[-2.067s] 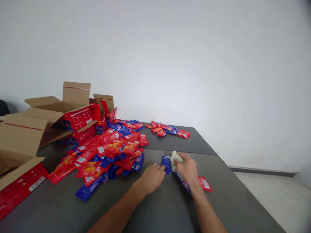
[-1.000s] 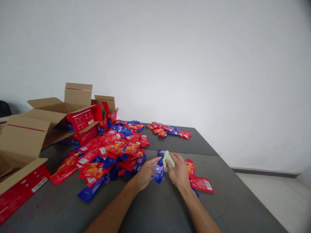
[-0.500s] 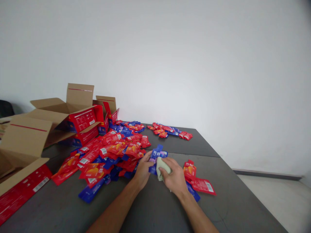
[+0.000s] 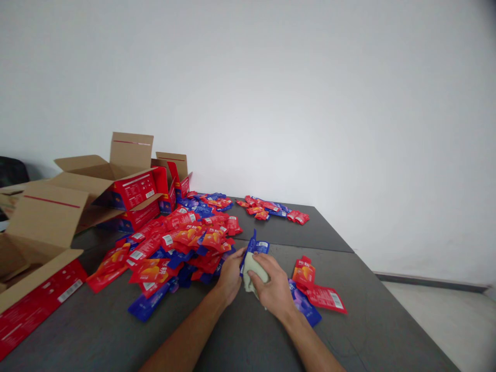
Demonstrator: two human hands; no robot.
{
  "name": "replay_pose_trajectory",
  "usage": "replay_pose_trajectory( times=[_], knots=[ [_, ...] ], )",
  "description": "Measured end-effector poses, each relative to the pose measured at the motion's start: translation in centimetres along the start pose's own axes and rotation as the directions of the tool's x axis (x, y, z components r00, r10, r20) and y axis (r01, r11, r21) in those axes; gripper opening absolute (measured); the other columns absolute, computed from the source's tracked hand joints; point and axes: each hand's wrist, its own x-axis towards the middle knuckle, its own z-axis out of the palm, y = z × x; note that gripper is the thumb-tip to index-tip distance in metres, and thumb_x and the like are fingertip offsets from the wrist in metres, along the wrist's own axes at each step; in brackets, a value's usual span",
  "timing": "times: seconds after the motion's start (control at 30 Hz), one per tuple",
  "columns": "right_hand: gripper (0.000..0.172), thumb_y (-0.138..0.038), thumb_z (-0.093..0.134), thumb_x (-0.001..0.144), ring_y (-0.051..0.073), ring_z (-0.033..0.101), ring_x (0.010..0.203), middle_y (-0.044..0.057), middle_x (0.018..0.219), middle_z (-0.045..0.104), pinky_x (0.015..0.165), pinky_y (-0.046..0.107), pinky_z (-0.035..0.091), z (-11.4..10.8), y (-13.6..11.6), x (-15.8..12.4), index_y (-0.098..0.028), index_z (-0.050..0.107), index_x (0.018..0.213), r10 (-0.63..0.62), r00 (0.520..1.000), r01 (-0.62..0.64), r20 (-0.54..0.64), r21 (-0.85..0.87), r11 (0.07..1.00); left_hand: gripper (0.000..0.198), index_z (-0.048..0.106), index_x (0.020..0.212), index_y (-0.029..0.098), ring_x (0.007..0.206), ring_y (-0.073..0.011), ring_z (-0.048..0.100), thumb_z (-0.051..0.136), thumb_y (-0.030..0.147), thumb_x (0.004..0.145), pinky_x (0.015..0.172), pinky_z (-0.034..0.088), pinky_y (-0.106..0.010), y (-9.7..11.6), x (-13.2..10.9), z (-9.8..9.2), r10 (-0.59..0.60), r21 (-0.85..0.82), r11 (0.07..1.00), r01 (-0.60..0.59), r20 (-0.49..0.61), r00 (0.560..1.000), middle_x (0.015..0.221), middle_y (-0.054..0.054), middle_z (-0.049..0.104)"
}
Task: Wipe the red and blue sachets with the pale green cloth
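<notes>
My left hand (image 4: 229, 276) grips a blue sachet (image 4: 256, 247), holding it tilted up off the dark grey table (image 4: 271, 341). My right hand (image 4: 273, 289) is closed on a pale green cloth (image 4: 251, 268) and presses it against the face of that sachet. Just right of my right hand lie a blue sachet (image 4: 304, 306) and two red sachets (image 4: 313, 287) flat on the table. A big heap of red and blue sachets (image 4: 174, 248) sits to the left of my hands.
Open cardboard boxes with red printed sides (image 4: 116, 188) stand at the left, one large box (image 4: 34, 258) nearest me. A smaller row of red and blue sachets (image 4: 275, 209) lies at the table's far edge by the white wall. Floor shows at right.
My left hand picked a blue sachet off the table and raised it. My right hand moved left with the cloth onto it. The view shifted slightly.
</notes>
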Motion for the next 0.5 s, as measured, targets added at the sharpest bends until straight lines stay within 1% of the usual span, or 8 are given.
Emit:
replay_pose_trajectory(
  times=[0.1, 0.17, 0.23, 0.3, 0.37, 0.4, 0.5],
  knots=[
    [0.035, -0.026, 0.065, 0.087, 0.024, 0.060, 0.119, 0.010, 0.127, 0.065, 0.107, 0.041, 0.048, 0.1, 0.3, 0.0, -0.024, 0.069, 0.121, 0.001, 1.000, -0.001, -0.001, -0.026, 1.000, 0.026, 0.074, 0.090, 0.014, 0.084, -0.0219, 0.069, 0.076, 0.028, 0.068, 0.077, 0.052, -0.030, 0.1, -0.2, 0.4, -0.035, -0.122, 0.992, 0.030, -0.041, 0.999, 0.086, -0.006, 0.075],
    [0.034, -0.027, 0.065, 0.087, 0.025, 0.061, 0.116, 0.010, 0.126, 0.065, 0.105, 0.041, 0.049, -0.1, 0.8, 0.2, -0.024, 0.070, 0.121, 0.024, 0.999, -0.025, -0.030, -0.065, 0.998, 0.023, 0.073, 0.089, 0.013, 0.085, -0.0216, 0.069, 0.072, 0.032, 0.076, 0.078, 0.053, -0.031, 0.0, -0.4, 0.4, -0.112, -0.171, 0.979, 0.107, -0.017, 0.994, 0.088, -0.008, 0.075],
    [0.034, -0.030, 0.064, 0.087, 0.026, 0.061, 0.116, 0.010, 0.125, 0.065, 0.105, 0.043, 0.049, -0.6, 1.2, 0.5, -0.024, 0.071, 0.120, 0.062, 0.994, -0.072, -0.092, -0.108, 0.992, 0.027, 0.072, 0.094, 0.012, 0.087, -0.0224, 0.069, 0.066, 0.036, 0.083, 0.078, 0.054, -0.033, -0.3, -0.7, 0.2, -0.218, -0.150, 0.963, 0.223, 0.048, 0.975, 0.093, -0.010, 0.075],
    [0.035, -0.033, 0.064, 0.087, 0.027, 0.060, 0.117, 0.012, 0.125, 0.065, 0.105, 0.045, 0.048, -1.1, 1.7, 0.8, -0.022, 0.071, 0.120, 0.104, 0.982, -0.126, -0.160, -0.138, 0.982, 0.033, 0.070, 0.102, 0.012, 0.090, -0.0236, 0.069, 0.063, 0.039, 0.086, 0.078, 0.055, -0.035, -0.9, -1.0, 0.1, -0.294, -0.076, 0.950, 0.302, 0.104, 0.950, 0.098, -0.011, 0.074],
    [0.036, -0.034, 0.064, 0.087, 0.028, 0.060, 0.117, 0.012, 0.126, 0.065, 0.105, 0.046, 0.048, -1.5, 1.9, 1.0, -0.021, 0.070, 0.120, 0.139, 0.971, -0.169, -0.195, -0.150, 0.974, 0.038, 0.069, 0.108, 0.013, 0.091, -0.0245, 0.069, 0.060, 0.044, 0.088, 0.077, 0.055, -0.037, -1.3, -1.3, 0.1, -0.322, -0.010, 0.946, 0.325, 0.127, 0.938, 0.099, -0.011, 0.074],
    [0.036, -0.033, 0.064, 0.088, 0.028, 0.060, 0.117, 0.013, 0.126, 0.065, 0.105, 0.046, 0.048, -1.5, 2.0, 1.0, -0.021, 0.070, 0.121, 0.149, 0.969, -0.179, -0.196, -0.149, 0.972, 0.039, 0.068, 0.108, 0.013, 0.091, -0.0244, 0.069, 0.060, 0.045, 0.088, 0.076, 0.055, -0.037, -1.5, -1.3, 0.1, -0.320, 0.005, 0.947, 0.322, 0.125, 0.939, 0.099, -0.011, 0.074],
    [0.036, -0.032, 0.063, 0.088, 0.028, 0.060, 0.117, 0.012, 0.126, 0.065, 0.105, 0.046, 0.047, -1.3, 1.7, 0.9, -0.021, 0.070, 0.121, 0.133, 0.982, -0.150, -0.131, -0.129, 0.980, 0.035, 0.069, 0.101, 0.014, 0.085, -0.0218, 0.068, 0.062, 0.044, 0.085, 0.075, 0.054, -0.034, -1.5, -1.1, 0.3, -0.272, -0.025, 0.961, 0.275, 0.100, 0.957, 0.091, -0.008, 0.073]
  ],
)
